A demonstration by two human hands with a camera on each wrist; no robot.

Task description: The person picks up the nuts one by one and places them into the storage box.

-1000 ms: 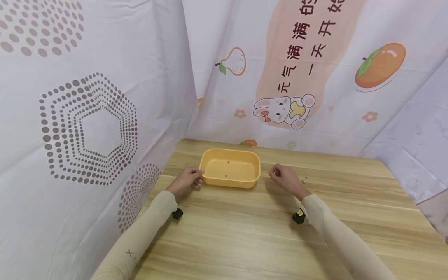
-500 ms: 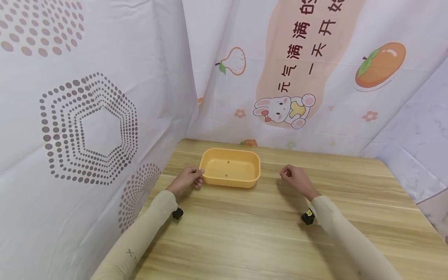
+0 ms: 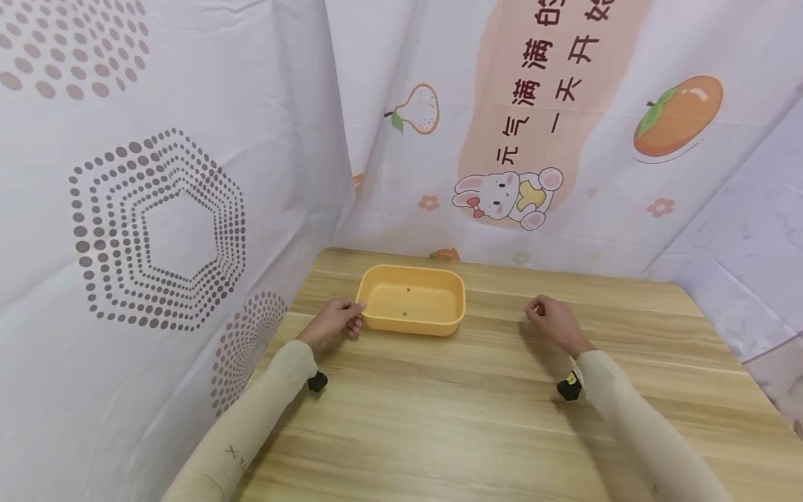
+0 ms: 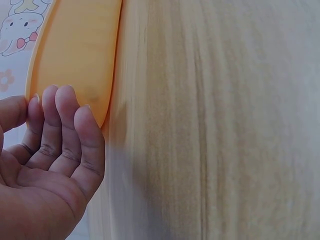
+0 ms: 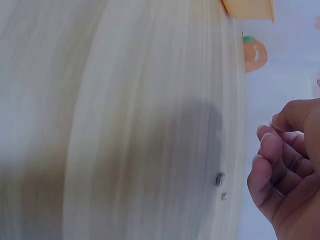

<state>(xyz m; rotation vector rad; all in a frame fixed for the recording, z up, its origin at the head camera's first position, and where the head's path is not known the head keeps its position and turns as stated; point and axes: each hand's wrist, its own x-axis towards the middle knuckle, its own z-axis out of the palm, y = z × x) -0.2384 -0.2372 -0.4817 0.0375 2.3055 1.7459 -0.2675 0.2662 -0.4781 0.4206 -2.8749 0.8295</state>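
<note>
- My left hand [image 3: 331, 325] pinches the left-end rim of the yellow tray [image 3: 433, 301]; my right hand [image 3: 557, 323] is curled, apart from it, and I cannot tell whether it holds anything.
- The tray sits toward the back of the table [image 3: 408, 411], two small dark bits [image 3: 404, 314] on its floor.
- Two small shiny pieces [image 5: 220, 179] lie near my right hand.
- The table is pale, streaked with grain.
- Grey-dotted white cloth [image 3: 295, 153] hangs at left; a second cloth [image 3: 370, 63], printed with a rabbit [image 3: 502, 197], fruit [image 3: 684, 115] and lettering [image 3: 525, 91], hangs behind.
</note>
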